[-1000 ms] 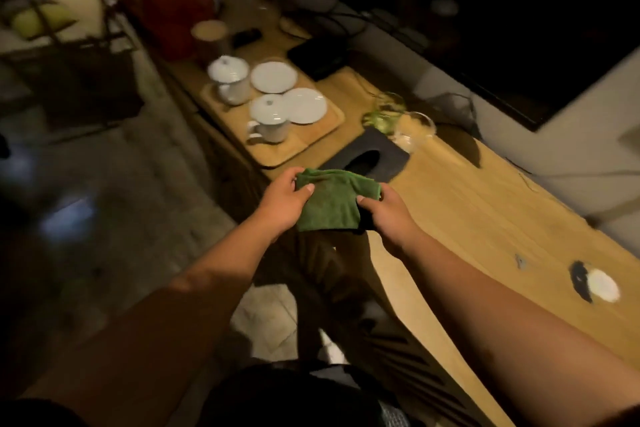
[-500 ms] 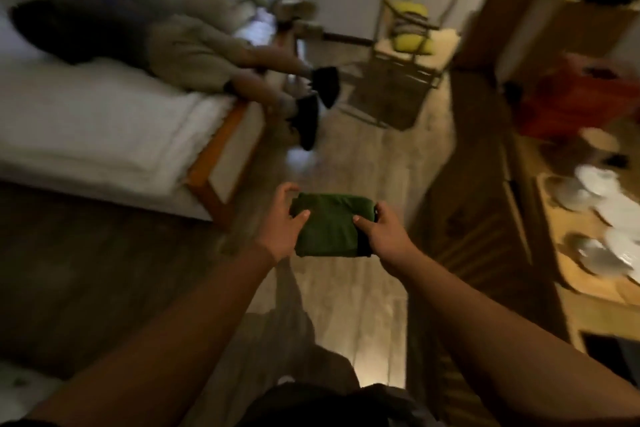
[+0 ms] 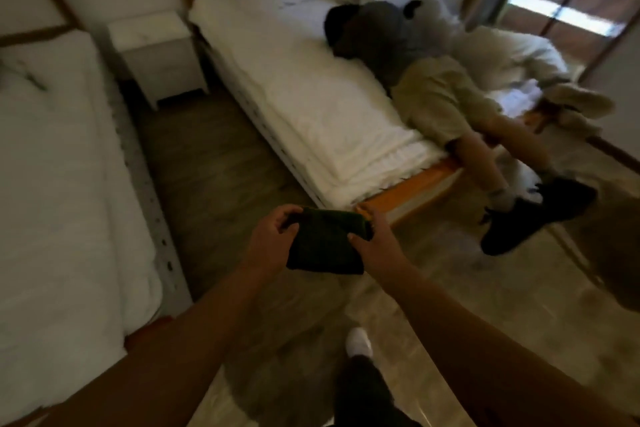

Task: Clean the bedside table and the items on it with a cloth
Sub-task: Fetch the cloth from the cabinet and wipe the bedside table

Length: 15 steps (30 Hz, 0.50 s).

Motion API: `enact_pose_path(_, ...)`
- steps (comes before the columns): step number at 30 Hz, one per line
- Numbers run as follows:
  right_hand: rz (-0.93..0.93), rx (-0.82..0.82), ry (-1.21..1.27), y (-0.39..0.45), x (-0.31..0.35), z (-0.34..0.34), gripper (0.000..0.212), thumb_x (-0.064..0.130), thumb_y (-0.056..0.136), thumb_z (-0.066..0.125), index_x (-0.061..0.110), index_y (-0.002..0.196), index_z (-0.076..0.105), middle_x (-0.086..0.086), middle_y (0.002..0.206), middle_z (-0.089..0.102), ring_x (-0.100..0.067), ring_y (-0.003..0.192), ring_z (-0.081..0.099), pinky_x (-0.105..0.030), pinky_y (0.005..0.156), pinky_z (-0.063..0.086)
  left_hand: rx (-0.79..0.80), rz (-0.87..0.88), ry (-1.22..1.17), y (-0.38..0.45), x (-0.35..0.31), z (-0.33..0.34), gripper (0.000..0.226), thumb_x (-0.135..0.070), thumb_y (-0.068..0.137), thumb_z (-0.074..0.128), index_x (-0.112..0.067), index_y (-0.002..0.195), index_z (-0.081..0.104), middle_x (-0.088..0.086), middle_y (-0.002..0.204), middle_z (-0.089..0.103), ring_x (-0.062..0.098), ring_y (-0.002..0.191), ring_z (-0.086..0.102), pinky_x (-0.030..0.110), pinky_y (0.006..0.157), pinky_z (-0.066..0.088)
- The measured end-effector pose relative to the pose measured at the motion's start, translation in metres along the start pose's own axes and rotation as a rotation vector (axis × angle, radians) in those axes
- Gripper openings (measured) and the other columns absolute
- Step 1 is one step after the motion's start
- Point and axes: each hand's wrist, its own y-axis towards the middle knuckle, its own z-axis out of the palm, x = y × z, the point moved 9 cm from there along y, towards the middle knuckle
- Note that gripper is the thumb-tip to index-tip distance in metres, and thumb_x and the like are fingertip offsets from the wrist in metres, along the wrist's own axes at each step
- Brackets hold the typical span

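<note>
A folded dark green cloth (image 3: 325,244) hangs in front of me at about waist height, over the wooden floor. My left hand (image 3: 272,241) grips its left edge and my right hand (image 3: 375,243) grips its right edge, thumbs on top. The white bedside table (image 3: 156,52) stands far ahead at the upper left, against the wall between two beds; I see nothing on its top, though the view is blurred.
A white bed (image 3: 52,166) runs along the left. A second white bed (image 3: 304,97) with an orange wooden frame lies ahead; a person (image 3: 433,80) lies across it, legs hanging off the end. A strip of wooden floor (image 3: 214,166) leads between the beds to the table. A window (image 3: 571,0) is at the upper right.
My view has swung from the wooden counter with the cups, across the floor, round to the beds and the bedside table. Both hands have kept hold of the cloth throughout.
</note>
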Motion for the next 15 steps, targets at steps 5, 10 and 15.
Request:
enact_pose_path(5,-0.197,0.243,-0.094,0.105,0.036,0.029,0.047,0.007,0.092,0.055,0.024,0.135,0.047,0.001,0.132,0.05,-0.02,0.124,0.046,-0.041,0.105,0.04,-0.188,-0.041,-0.022,0.068,0.0,-0.036,0.032,-0.007,0.094,0.055,-0.038,0.096,0.059,-0.011,0.108,0.06,0.008,0.105,0.055,0.024,0.093,0.042)
enact_pose_path(10,-0.248,0.396,-0.097,0.193,0.08,0.061,0.049,0.002,0.091,0.053,0.04,0.12,0.053,0.008,0.124,0.054,-0.016,0.118,0.05,-0.03,0.102,0.039,-0.337,-0.106,0.009,0.121,0.002,-0.08,0.025,-0.007,0.093,0.055,-0.031,0.088,0.061,-0.007,0.104,0.061,0.008,0.097,0.056,0.016,0.078,0.043)
enact_pose_path(15,-0.289,0.572,-0.144,0.263,0.12,0.121,0.05,-0.004,0.09,0.046,0.035,0.121,0.056,0.005,0.125,0.056,-0.014,0.116,0.051,-0.031,0.1,0.042,-0.373,-0.18,-0.021,0.182,0.028,-0.133,0.025,-0.01,0.093,0.056,-0.034,0.099,0.062,-0.011,0.105,0.061,0.013,0.103,0.058,0.029,0.088,0.049)
